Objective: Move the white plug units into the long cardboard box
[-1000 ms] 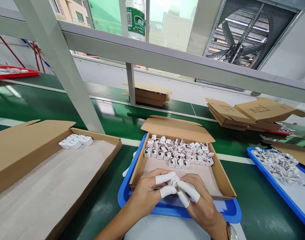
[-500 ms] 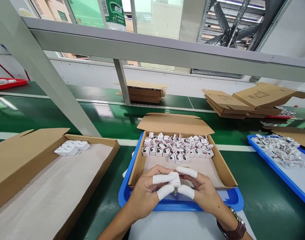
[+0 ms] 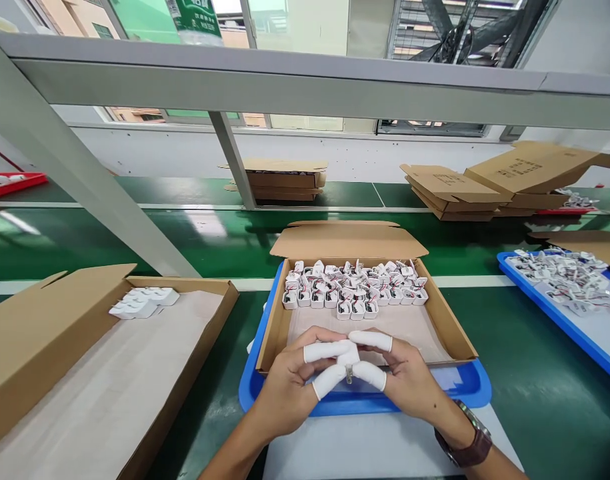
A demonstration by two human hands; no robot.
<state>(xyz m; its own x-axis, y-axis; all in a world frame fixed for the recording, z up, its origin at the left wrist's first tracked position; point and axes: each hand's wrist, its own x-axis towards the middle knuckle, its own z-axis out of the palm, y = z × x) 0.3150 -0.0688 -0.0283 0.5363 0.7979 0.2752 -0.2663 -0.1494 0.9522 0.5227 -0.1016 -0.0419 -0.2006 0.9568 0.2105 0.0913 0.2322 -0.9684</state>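
White piece (image 3: 348, 353), one: pinched between the fingers of left hand (image 3: 295, 377) and right hand (image 3: 409, 377); metal tab (image 3: 349, 375) pointing nearward between the thumbs; long axis cannot be told, partly covered. Beyond the fingers: open carton (image 3: 441, 313), wired white units (image 3: 357, 309) in rows, on blue tray (image 3: 365, 405). Left of fingers: second carton (image 3: 135, 380), white blocks (image 3: 145, 302) at its far end. Right, well apart: another blue tray (image 3: 559, 320), loose white parts (image 3: 569, 277). Against one second ago: right fingers spread wider, tab plainer.

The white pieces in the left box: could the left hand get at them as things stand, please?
Probably yes, once the left hand releases the white part; the left box is open, its white pieces uncovered.
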